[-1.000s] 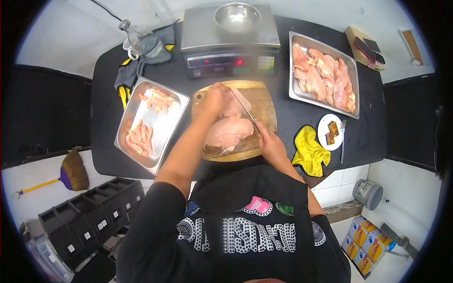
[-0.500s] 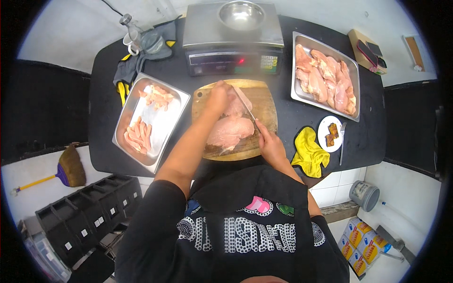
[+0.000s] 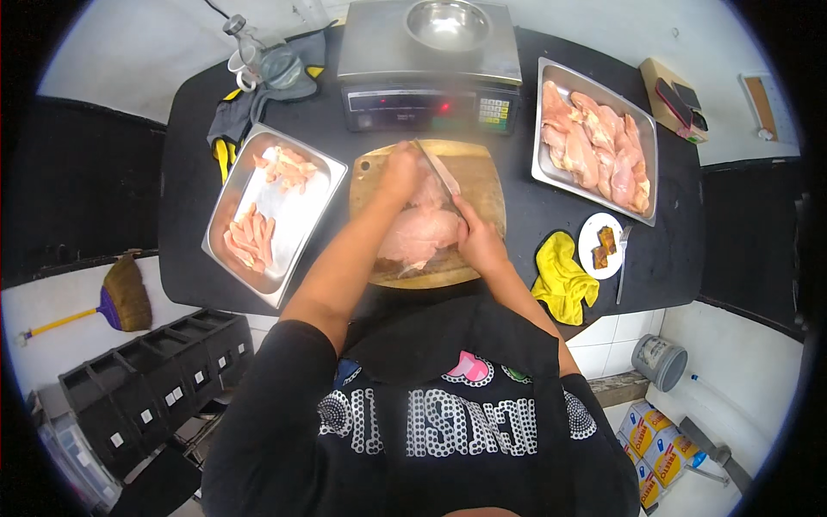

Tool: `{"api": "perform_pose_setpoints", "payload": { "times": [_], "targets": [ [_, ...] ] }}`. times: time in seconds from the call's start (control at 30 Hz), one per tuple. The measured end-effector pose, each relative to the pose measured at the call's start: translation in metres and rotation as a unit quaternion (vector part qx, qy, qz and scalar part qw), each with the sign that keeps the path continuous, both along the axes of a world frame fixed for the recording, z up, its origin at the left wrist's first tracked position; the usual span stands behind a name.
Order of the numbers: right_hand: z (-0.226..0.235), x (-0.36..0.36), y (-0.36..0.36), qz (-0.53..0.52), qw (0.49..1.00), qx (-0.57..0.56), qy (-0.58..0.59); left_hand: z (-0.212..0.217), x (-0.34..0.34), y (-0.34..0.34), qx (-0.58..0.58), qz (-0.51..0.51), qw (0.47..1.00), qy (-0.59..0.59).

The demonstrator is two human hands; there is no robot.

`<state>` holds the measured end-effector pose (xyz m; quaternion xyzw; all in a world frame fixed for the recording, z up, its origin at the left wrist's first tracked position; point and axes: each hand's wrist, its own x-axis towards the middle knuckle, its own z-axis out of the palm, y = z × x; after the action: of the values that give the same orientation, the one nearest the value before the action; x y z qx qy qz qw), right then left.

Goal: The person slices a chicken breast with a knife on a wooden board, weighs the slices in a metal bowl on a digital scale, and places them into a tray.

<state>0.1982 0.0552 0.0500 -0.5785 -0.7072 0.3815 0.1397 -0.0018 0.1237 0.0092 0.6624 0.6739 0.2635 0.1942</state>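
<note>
Left hand [image 3: 401, 172] presses the chicken breast [image 3: 419, 234] flat, right hand [image 3: 479, 246] grips the knife [image 3: 438, 168]; scale [image 3: 429, 65] behind, meat trays [image 3: 274, 211] flanking, yellow cloth [image 3: 562, 277] right.

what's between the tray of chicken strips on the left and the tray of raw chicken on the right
In the head view, the wooden cutting board lies between the left tray and the right tray, with a chicken piece, both hands and the knife on it.

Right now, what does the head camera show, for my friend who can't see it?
A person's right hand slices raw chicken with a knife on a wooden cutting board, the left hand steadying it. Metal trays of chicken sit either side.
</note>
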Motion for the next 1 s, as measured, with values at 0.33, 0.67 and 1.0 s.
{"api": "perform_pose_setpoints", "payload": {
  "times": [0.33,0.67,1.0],
  "targets": [
    [0.001,0.081,-0.058,0.026,0.998,0.062,-0.014,-0.011,-0.002,0.003,0.009,0.026,1.0,-0.013],
    [0.031,0.138,-0.118,0.006,0.997,-0.009,-0.078,0.042,0.02,0.026,-0.178,-0.111,0.955,0.212],
    [0.028,0.136,-0.125,-0.02,0.998,-0.034,-0.049,0.054,0.055,0.02,-0.271,-0.169,0.947,-0.031]
  ]
}}
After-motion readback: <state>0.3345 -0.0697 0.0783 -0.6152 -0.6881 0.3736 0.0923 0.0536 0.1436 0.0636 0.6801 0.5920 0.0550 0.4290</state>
